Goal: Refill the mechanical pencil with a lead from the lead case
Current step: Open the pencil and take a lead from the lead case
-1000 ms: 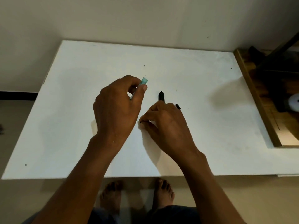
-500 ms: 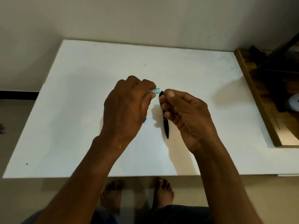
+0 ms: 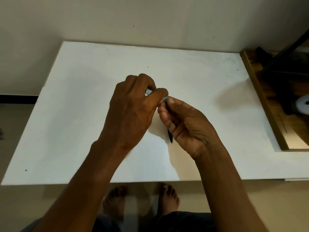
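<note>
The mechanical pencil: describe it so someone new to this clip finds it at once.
Start at the white table; both hands meet above its middle. The mechanical pencil sits in the right hand, only its dark pointed tip poking out below the fingers. It is thin and black, unlike the pale green lead case in the left hand.

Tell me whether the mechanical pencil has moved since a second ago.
Yes. The mechanical pencil was lying on the white table; now the right hand holds it lifted, tip pointing down toward the table's near edge.
</note>
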